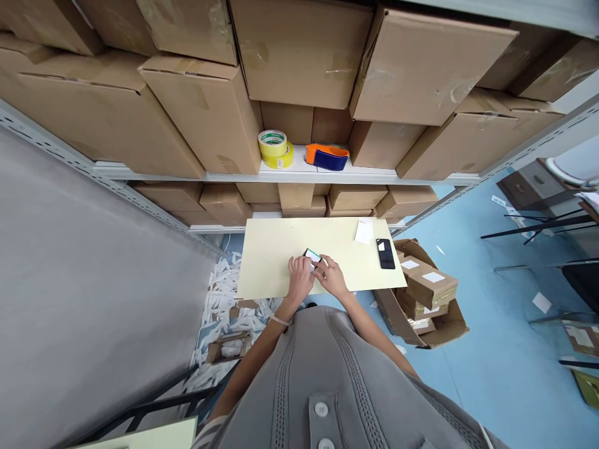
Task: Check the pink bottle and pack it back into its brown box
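The left hand (299, 277) and right hand (332, 277) have their grips pressed together, pinching a small white-and-teal item (312, 256) between them over the pale yellow table (276, 255).

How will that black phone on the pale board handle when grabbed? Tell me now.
The black phone looks stiff and flat, so it should lift as one rigid slab. Its glossy face suggests it may be slippery and fragile. It lies near the edge of the pale yellow board, so a careless push could send it off.
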The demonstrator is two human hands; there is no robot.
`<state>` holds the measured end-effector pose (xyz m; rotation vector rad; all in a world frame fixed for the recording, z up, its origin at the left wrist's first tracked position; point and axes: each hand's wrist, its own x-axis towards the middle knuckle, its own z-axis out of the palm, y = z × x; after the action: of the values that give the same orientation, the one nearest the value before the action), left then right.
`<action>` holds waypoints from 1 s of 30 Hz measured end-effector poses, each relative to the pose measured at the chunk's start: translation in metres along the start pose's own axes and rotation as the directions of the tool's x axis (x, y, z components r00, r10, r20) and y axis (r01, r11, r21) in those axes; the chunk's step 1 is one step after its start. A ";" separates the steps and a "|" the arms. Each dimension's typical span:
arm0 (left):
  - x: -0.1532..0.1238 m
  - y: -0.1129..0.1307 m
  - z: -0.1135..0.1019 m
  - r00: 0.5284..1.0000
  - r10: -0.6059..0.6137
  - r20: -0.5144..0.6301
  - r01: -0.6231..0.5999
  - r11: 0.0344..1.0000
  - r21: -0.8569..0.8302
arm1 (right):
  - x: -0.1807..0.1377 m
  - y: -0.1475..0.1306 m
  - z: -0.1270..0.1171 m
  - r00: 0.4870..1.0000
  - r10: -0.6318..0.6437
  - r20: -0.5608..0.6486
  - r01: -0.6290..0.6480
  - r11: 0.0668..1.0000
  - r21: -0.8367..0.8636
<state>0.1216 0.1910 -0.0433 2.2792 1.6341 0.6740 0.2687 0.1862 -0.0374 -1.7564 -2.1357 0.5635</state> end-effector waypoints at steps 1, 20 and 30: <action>0.000 0.000 -0.001 1.000 0.004 0.000 -0.004 1.000 0.025 | -0.001 0.000 0.000 1.000 -0.004 0.001 0.004 1.000 -0.006; -0.018 0.004 0.019 0.974 -0.226 0.011 0.223 0.966 0.132 | 0.005 0.007 0.013 0.985 0.163 0.053 -0.169 0.969 0.179; -0.017 0.000 0.022 0.949 -0.315 0.033 0.309 0.943 0.125 | -0.002 -0.025 0.001 0.948 0.279 0.152 -0.262 0.957 -0.122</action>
<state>0.1282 0.1759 -0.0656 2.0236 1.9975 0.4475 0.2476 0.1798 -0.0261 -2.1491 -2.0739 0.7072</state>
